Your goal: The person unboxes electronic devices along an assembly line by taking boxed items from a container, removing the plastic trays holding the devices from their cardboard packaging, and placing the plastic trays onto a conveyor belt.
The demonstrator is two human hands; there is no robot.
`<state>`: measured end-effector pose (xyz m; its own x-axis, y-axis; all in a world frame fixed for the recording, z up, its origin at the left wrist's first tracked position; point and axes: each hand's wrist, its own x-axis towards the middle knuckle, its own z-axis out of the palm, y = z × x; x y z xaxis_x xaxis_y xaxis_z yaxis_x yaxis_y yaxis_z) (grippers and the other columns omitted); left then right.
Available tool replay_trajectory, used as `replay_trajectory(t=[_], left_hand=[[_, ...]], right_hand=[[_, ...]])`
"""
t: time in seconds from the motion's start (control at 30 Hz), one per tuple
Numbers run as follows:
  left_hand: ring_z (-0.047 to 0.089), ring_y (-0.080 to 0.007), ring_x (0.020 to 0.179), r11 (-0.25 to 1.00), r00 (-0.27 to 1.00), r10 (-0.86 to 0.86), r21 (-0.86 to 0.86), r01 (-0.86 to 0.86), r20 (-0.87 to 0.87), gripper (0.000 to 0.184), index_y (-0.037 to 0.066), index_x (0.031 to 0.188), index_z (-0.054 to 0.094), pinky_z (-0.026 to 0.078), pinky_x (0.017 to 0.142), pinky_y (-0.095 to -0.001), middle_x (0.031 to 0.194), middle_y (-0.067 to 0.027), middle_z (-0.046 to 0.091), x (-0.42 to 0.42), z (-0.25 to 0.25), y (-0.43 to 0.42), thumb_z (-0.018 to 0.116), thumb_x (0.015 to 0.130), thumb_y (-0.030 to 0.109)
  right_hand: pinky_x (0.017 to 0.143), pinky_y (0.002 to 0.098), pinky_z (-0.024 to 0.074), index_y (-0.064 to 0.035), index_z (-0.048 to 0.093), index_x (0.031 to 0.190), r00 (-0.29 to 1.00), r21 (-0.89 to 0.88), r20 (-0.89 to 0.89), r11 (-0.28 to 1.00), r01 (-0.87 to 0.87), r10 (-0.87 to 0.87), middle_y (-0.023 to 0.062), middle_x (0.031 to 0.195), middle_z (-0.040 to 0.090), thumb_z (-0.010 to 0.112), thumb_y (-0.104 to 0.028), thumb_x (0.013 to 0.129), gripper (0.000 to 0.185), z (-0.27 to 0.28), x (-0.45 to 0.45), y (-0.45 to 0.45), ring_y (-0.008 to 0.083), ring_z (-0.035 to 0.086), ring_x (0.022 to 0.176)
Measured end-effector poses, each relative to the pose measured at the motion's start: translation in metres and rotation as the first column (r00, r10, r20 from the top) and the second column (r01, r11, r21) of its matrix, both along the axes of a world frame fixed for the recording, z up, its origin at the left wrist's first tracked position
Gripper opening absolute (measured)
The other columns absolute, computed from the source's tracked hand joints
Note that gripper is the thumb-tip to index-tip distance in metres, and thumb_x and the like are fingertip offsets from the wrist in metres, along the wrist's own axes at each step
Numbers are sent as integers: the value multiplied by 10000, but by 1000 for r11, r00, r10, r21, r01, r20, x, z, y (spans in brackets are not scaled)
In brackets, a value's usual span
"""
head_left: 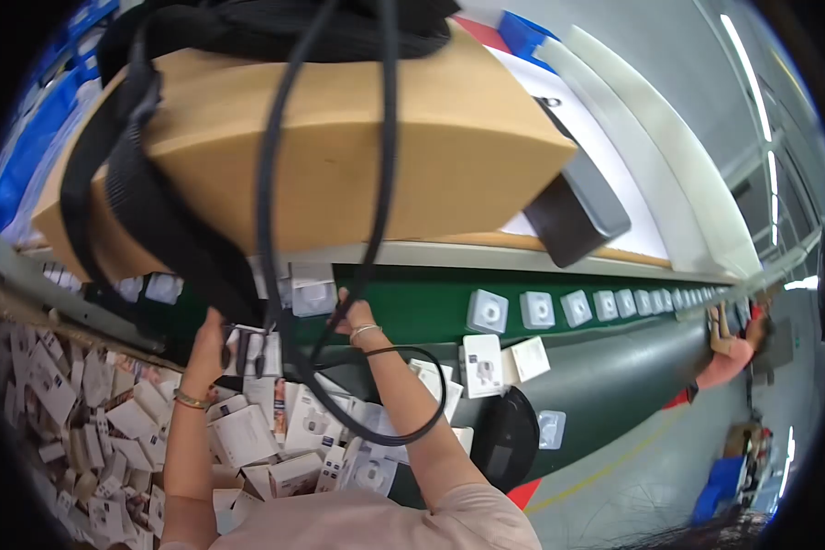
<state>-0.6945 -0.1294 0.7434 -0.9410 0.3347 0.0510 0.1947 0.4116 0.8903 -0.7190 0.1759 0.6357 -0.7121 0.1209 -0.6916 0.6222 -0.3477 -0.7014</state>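
Note:
My left hand is raised at the near edge of the green conveyor belt, beside a black strap that hides part of it. Just right of it lies a white printed box, partly behind a black cable; I cannot tell whether the hand touches it. My right hand has its thumb and a finger apart, close to the right side of a clear plastic tray. A white carton flap shows directly behind that tray. Whether the right fingers touch the tray is unclear.
Many loose white boxes pile up at the left and front. A row of clear trays runs along the belt. A large cardboard box and a hanging cable block the upper view. A co-worker is far right.

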Motion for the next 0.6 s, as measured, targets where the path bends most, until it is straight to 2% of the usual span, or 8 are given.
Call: replay_trajectory(t=[0.03, 0.07, 0.1, 0.2, 0.3, 0.47, 0.53, 0.6], left_hand=[[520, -121, 952, 993, 998, -38, 116, 32, 49, 481, 63, 1199, 450, 456, 821, -275, 1070, -38, 528, -7, -21, -9, 687, 781, 43], [523, -109, 973, 996, 996, -45, 86, 38, 80, 492, 52, 1205, 445, 454, 832, -272, 1084, -40, 540, -7, -13, -5, 688, 778, 37], [526, -98, 994, 997, 992, -52, 55, 46, 111, 502, 41, 1210, 439, 452, 842, -269, 1097, -42, 552, -7, -5, -1, 690, 775, 31], [553, -121, 1013, 987, 996, -77, 144, 70, 40, 461, 28, 1181, 471, 441, 880, -268, 1096, -53, 584, -11, 13, 28, 689, 775, 32], [579, -143, 987, 959, 993, -77, 280, 48, 94, 477, 22, 1188, 507, 440, 896, -279, 1051, -54, 613, -7, 42, 70, 718, 762, 52], [576, -104, 914, 961, 982, -55, 277, 3, 180, 410, 21, 1160, 569, 473, 780, -241, 1017, -31, 619, -25, 29, 86, 723, 788, 93], [560, -80, 857, 884, 944, -128, 467, -29, 302, 369, 20, 1165, 581, 473, 742, -229, 987, -8, 615, -37, 10, 85, 694, 827, 115], [550, -67, 841, 960, 980, -117, 271, 69, 163, 343, 23, 1175, 577, 471, 743, -225, 960, 0, 611, -42, 8, 89, 664, 860, 128]], right_hand=[[814, 452, 504, -45, 635, 1047, 972, 515, -92, 846, -138, 215, 192, 951, 656, 573, -475, 845, 479, 8, 4, 28, 351, 636, 937], [829, 428, 486, -14, 631, 1024, 952, 887, -226, 448, 113, 206, 199, 952, 639, 584, -432, 829, 464, 24, 17, 49, 335, 621, 946], [879, 432, 444, -23, 627, 1029, 971, 987, -160, 50, 154, 179, 188, 980, 622, 617, -449, 793, 488, 52, 28, 76, 330, 579, 1001], [979, 498, 354, -36, 441, 1271, 980, 969, 28, -236, -75, -196, 240, 1314, 421, 684, -495, 739, 743, 68, 60, 158, 391, 424, 1190], [989, 523, 350, -159, 348, 1392, 859, 918, 389, 59, -392, -334, 259, 1447, 251, 688, -563, 706, 866, 53, 77, 197, 434, 370, 1252], [874, 452, 453, -139, 416, 1340, 967, 968, 211, -108, -227, -141, 177, 1205, 483, 652, -509, 762, 725, 56, 70, 190, 348, 544, 1035], [853, 457, 485, -66, 448, 1305, 973, 375, -224, 927, 33, 57, 175, 1132, 563, 620, -464, 813, 656, 112, 72, 150, 340, 583, 1019], [853, 471, 505, 2, 450, 1287, 903, -328, -409, 945, -11, -132, 183, 1131, 598, 597, -420, 849, 626, 109, 86, 112, 346, 601, 1033]])
